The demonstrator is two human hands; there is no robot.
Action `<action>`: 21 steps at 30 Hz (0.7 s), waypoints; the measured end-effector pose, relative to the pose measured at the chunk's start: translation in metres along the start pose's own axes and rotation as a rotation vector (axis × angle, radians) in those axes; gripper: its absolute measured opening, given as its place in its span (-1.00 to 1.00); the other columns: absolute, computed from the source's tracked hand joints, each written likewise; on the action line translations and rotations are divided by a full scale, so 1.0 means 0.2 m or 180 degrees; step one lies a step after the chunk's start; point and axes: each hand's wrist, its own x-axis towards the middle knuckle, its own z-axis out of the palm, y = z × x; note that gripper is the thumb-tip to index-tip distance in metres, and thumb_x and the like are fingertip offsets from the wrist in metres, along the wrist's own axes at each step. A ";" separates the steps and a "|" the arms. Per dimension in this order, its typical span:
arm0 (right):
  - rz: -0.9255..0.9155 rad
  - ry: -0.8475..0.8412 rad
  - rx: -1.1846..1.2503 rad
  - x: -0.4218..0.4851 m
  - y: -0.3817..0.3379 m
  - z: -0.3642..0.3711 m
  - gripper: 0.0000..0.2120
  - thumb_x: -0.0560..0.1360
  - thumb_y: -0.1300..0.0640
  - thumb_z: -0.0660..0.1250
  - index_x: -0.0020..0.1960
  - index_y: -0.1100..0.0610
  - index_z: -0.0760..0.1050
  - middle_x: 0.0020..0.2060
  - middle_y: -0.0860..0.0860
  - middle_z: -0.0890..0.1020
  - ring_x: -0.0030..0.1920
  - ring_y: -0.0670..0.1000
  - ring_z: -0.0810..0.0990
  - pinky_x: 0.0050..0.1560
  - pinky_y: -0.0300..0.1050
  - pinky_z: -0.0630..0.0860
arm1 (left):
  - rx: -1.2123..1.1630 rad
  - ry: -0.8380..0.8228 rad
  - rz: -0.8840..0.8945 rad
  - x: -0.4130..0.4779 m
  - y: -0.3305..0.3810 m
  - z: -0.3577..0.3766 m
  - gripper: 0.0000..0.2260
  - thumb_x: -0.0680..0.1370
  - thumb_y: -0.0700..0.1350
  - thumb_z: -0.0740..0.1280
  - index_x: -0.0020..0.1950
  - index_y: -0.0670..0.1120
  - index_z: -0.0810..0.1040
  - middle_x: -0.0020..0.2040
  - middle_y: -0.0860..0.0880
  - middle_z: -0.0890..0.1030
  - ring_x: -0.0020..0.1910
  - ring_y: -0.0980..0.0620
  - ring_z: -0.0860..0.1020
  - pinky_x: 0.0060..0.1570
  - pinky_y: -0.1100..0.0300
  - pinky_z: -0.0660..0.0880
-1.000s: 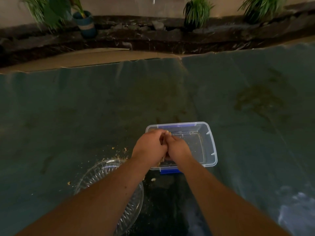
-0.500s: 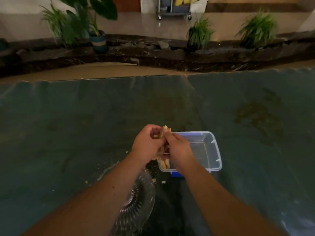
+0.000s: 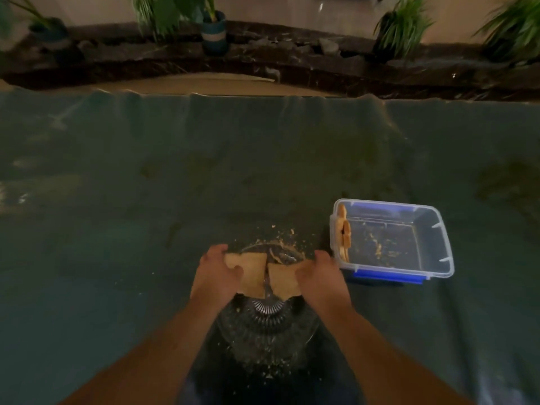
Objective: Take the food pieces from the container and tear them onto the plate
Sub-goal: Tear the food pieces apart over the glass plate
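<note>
Over a clear glass plate (image 3: pixel 264 331) I hold a tan flat food piece split into two halves. My left hand (image 3: pixel 216 273) grips the left half (image 3: pixel 252 271); my right hand (image 3: pixel 321 276) grips the right half (image 3: pixel 285 280). A narrow gap shows between the halves. To the right stands a clear plastic container (image 3: pixel 438 247) with blue clips. Several more tan food pieces (image 3: pixel 344 232) lean upright against its left wall, and crumbs lie on its floor.
Everything rests on a dark teal cloth (image 3: pixel 146 200) over the table. Crumbs (image 3: pixel 280 236) lie scattered just beyond the plate. Past the cloth's far edge run a dark stone ledge (image 3: pixel 292 59) and potted plants (image 3: pixel 214 30).
Both hands lifted a food piece out of the container, moved left over the plate and pulled it apart into two halves. The view shifted, so the container now sits to the right.
</note>
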 end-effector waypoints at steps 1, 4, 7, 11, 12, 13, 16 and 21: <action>-0.0278 0.0130 -0.0527 -0.03 0.03 0.02 -0.46 0.60 0.06 0.37 0.53 0.16 0.33 0.43 0.16 0.47 0.44 0.18 0.43 0.43 0.20 0.46 | 0.0541 0.0094 0.0226 -0.01 -0.04 0.00 -0.44 0.50 -0.15 0.48 0.47 -0.07 0.40 0.37 -0.16 0.51 0.30 -0.19 0.50 0.28 -0.18 0.52; -0.1013 0.0292 -0.1314 -0.08 0.06 0.08 -0.39 0.57 -0.01 0.38 0.55 0.02 0.26 0.47 0.11 0.43 0.45 0.18 0.40 0.39 0.17 0.48 | 0.1421 0.0059 0.1120 -0.06 -0.10 0.04 -0.47 0.49 -0.02 0.48 0.42 -0.03 0.43 0.37 -0.13 0.46 0.30 -0.17 0.43 0.21 -0.15 0.54; -0.1523 -0.0162 -0.1817 -0.08 0.04 0.15 -0.52 0.60 -0.01 0.32 0.49 -0.01 0.33 0.44 0.15 0.47 0.41 0.22 0.40 0.37 0.21 0.48 | 0.2271 -0.0427 0.1844 -0.08 -0.08 0.10 -0.58 0.55 0.07 0.35 0.38 0.00 0.47 0.37 -0.09 0.48 0.31 -0.14 0.42 0.22 -0.07 0.52; -0.1639 -0.0370 -0.2245 -0.05 0.05 0.20 -0.58 0.62 0.11 0.29 0.47 0.04 0.36 0.44 0.21 0.45 0.42 0.29 0.38 0.37 0.24 0.46 | 0.2677 -0.0747 0.1851 -0.08 -0.10 0.13 -0.55 0.57 0.08 0.35 0.43 0.05 0.41 0.41 -0.07 0.44 0.37 -0.13 0.38 0.29 -0.08 0.49; -0.1584 -0.0366 -0.2253 -0.04 0.05 0.20 -0.57 0.62 0.14 0.29 0.48 0.05 0.36 0.44 0.22 0.44 0.43 0.30 0.37 0.37 0.24 0.47 | 0.2714 -0.0773 0.1837 -0.08 -0.11 0.13 -0.54 0.56 0.07 0.36 0.44 0.04 0.40 0.41 -0.08 0.44 0.38 -0.14 0.38 0.29 -0.09 0.49; -0.1532 -0.0410 -0.2239 -0.03 0.04 0.20 -0.55 0.62 0.15 0.31 0.49 0.05 0.35 0.46 0.22 0.43 0.45 0.30 0.36 0.37 0.24 0.48 | 0.2750 -0.0788 0.1832 -0.08 -0.10 0.13 -0.54 0.55 0.07 0.37 0.43 0.04 0.40 0.40 -0.08 0.44 0.37 -0.14 0.39 0.28 -0.10 0.50; -0.1558 -0.0476 -0.2006 -0.03 0.00 0.14 -0.56 0.62 0.08 0.32 0.49 0.04 0.37 0.43 0.17 0.47 0.42 0.25 0.41 0.35 0.22 0.52 | 0.2803 -0.0750 0.1845 -0.06 -0.05 0.12 -0.59 0.53 0.11 0.34 0.33 0.00 0.48 0.30 -0.08 0.51 0.28 -0.13 0.45 0.18 -0.09 0.56; -0.1715 0.0873 -0.0858 0.06 -0.04 -0.18 -0.78 0.57 -0.05 0.23 0.15 -0.04 0.55 0.01 -0.04 0.58 -0.03 -0.04 0.57 -0.02 -0.08 0.58 | 0.1797 -0.0444 0.1546 -0.01 0.26 0.18 -0.83 0.52 0.07 0.36 0.05 0.04 0.61 0.02 -0.04 0.66 -0.10 -0.03 0.58 -0.13 0.05 0.57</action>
